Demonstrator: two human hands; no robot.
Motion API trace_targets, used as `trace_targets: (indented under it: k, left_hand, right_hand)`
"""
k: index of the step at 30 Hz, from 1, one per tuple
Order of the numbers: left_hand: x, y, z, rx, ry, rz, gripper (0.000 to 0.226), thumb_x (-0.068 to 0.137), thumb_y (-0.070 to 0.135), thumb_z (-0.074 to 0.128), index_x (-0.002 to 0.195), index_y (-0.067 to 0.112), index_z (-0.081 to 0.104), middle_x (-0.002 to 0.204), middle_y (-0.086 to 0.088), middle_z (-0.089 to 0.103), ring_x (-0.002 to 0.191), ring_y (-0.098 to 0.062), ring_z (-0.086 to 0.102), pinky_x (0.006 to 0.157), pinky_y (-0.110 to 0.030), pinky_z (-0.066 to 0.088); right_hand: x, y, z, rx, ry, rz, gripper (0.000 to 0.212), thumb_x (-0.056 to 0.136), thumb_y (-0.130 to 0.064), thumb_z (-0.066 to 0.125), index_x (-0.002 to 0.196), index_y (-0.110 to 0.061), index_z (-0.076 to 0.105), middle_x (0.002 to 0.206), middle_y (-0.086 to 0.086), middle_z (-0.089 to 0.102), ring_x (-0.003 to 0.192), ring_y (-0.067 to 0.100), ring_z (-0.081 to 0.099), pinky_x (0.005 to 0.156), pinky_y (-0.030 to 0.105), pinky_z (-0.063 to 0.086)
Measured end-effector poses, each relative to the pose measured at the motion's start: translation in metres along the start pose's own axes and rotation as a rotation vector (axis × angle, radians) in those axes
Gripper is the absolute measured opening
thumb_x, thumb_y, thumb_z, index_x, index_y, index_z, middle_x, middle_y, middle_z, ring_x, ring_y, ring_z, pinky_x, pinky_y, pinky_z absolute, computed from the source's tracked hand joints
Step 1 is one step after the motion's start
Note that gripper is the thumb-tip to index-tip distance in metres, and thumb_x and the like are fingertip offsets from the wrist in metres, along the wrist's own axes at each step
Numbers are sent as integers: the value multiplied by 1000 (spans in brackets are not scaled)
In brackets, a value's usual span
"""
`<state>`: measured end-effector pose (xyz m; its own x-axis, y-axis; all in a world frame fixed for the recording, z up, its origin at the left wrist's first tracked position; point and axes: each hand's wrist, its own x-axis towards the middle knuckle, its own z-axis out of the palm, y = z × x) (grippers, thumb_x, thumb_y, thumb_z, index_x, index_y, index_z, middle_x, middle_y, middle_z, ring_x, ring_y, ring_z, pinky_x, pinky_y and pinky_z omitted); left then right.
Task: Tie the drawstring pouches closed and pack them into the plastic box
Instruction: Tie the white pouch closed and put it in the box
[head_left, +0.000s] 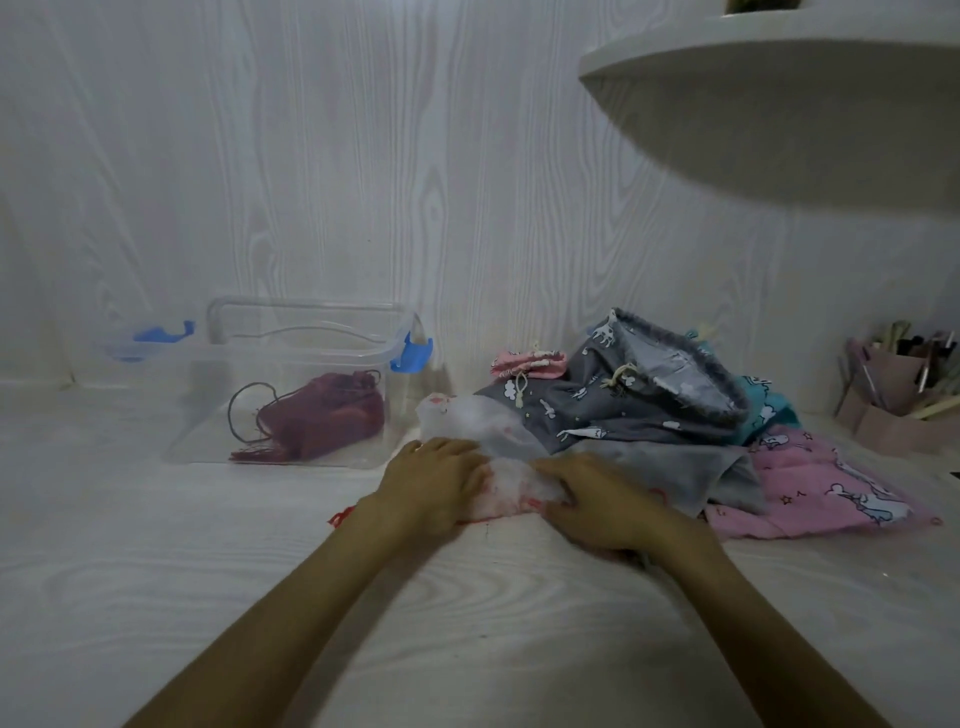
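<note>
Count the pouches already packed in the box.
1. A dark red pouch lies on the floor of the clear box, its cord trailing to the left. The box walls are see-through, and no other pouch shows inside.

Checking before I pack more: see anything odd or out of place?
Nothing damaged or spilled. The dark red pouch in the plastic box has its cord trailing loose, and the unpacked pouches lie in an untidy heap.

both my bare forearms reach forward and angle inward. my left hand (434, 480) and right hand (597, 506) lie palm down, close together, fingers curled.
</note>
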<state>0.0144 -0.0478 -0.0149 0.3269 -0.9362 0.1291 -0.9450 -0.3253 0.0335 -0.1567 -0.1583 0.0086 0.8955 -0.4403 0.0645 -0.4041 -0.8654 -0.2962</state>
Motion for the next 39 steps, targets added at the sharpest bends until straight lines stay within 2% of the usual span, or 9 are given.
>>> trace_targets:
  k: [4, 10, 13, 18, 22, 26, 31, 35, 39]
  left_hand:
    - [25, -19, 12, -59, -36, -78, 46, 95, 38, 41, 140, 26, 41, 151, 6, 30, 139, -19, 24, 108, -42, 33]
    - [17, -9, -6, 10, 365, -131, 37, 88, 38, 60, 124, 29, 56, 129, 5, 53, 119, -18, 45, 92, -32, 37]
    - [-14, 0, -28, -102, 630, -196, 24, 92, 43, 53, 90, 19, 58, 95, 1, 60, 87, -20, 58, 68, -30, 42]
    - [-57, 14, -16, -158, 150, -250, 35, 86, 55, 54, 91, 20, 53, 91, 2, 57, 82, -15, 50, 67, -29, 36]
    - [-59, 13, -4, -190, 267, -183, 21, 93, 38, 49, 89, 18, 55, 90, 2, 59, 82, -18, 53, 66, -29, 38]
    - [-62, 18, -4, -292, 300, -156, 21, 95, 40, 44, 93, 19, 45, 90, 2, 61, 76, -19, 54, 63, -32, 38]
    - [-63, 13, 0, -170, 222, -170, 32, 92, 55, 42, 92, 23, 41, 92, 5, 52, 79, -13, 46, 65, -28, 33]
    - [-60, 11, 4, -134, 265, -47, 28, 97, 47, 35, 82, 24, 41, 83, 8, 41, 80, -15, 43, 68, -29, 30]
    - [-60, 18, 6, -320, 395, -188, 40, 84, 66, 46, 101, 29, 46, 97, 13, 48, 92, -12, 47, 73, -27, 36]
  right_hand:
    - [3, -5, 7, -134, 298, -15, 40, 80, -32, 66, 113, -21, 45, 117, -3, 47, 110, 18, 47, 84, 31, 41]
    - [13, -5, 30, -165, 287, 55, 38, 90, -48, 50, 115, -20, 50, 120, 0, 53, 112, 18, 48, 85, 32, 44]
    - [15, -1, 25, -193, 385, -13, 33, 86, -54, 53, 100, -26, 65, 102, -5, 63, 101, 15, 53, 79, 27, 33]
    - [13, -9, 16, 34, 307, -89, 19, 86, -40, 60, 77, -25, 68, 66, -10, 58, 68, 6, 53, 64, 26, 35]
    - [12, -24, 8, 632, 134, 4, 29, 94, -20, 49, 67, -22, 60, 53, -4, 56, 44, 10, 50, 45, 23, 43]
    - [27, -32, 5, 476, 389, 49, 34, 95, -30, 45, 62, -26, 53, 61, -11, 55, 63, 7, 53, 62, 28, 44]
    - [15, -33, 17, 302, 421, -15, 40, 96, -43, 37, 73, -12, 48, 70, 7, 58, 64, 19, 50, 60, 35, 41]
    - [13, -44, 17, 672, 341, -24, 35, 96, -35, 43, 71, -14, 55, 70, -4, 57, 64, 8, 49, 63, 30, 41]
    - [10, -48, 11, 866, 349, -47, 31, 97, -26, 46, 72, -9, 56, 73, -5, 54, 60, 4, 45, 61, 32, 43]
